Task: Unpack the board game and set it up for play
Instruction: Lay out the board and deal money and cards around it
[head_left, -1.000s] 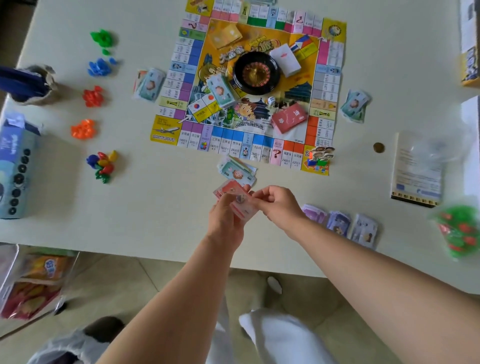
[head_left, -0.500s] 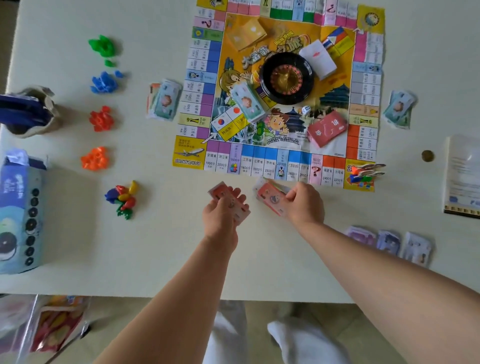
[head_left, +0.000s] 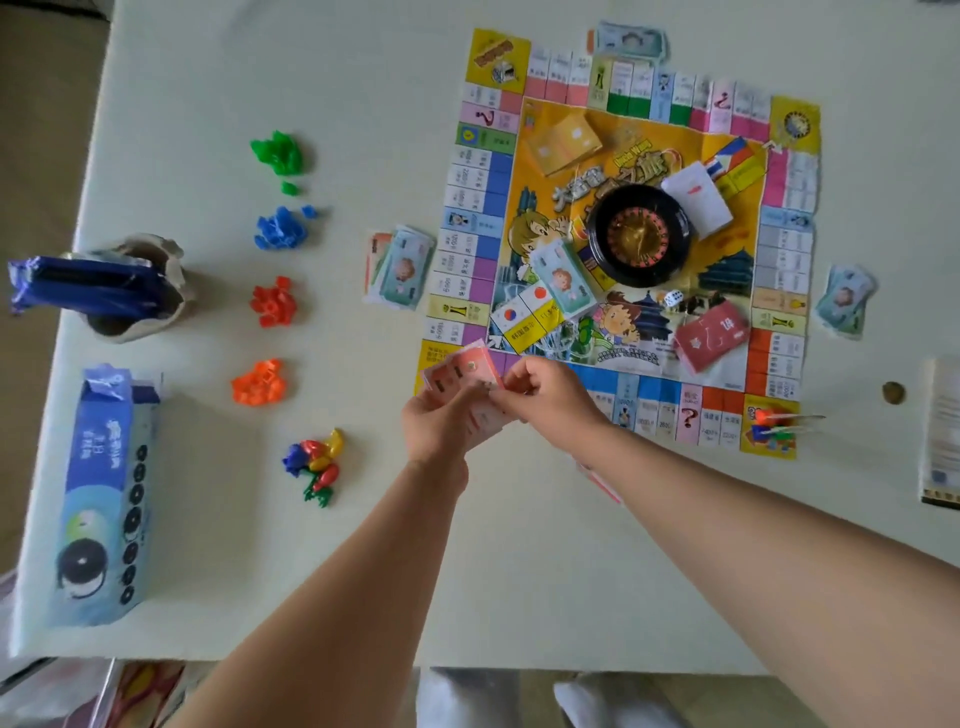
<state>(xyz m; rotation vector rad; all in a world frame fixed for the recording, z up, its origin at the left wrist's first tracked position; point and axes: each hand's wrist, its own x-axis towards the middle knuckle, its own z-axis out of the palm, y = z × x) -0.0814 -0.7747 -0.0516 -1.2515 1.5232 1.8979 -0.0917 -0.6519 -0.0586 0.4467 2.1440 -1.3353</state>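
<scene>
We're watching L hand (head_left: 441, 431) & R hand (head_left: 550, 395) both pinching 1 fan of pink bills (head_left: 457, 371) over the game board (head_left: 784, 244), near-left corner. 4 house piles (head_left: 272, 301) sitting left, 1 roulette wheel (head_left: 641, 236) mid-board. Rt-edge booklet (head_left: 940, 436) getting cut off.

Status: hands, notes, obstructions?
Left hand and right hand both hold pink notes over near-left corner of board. Roulette wheel on board centre. Nothing in the way.
</scene>
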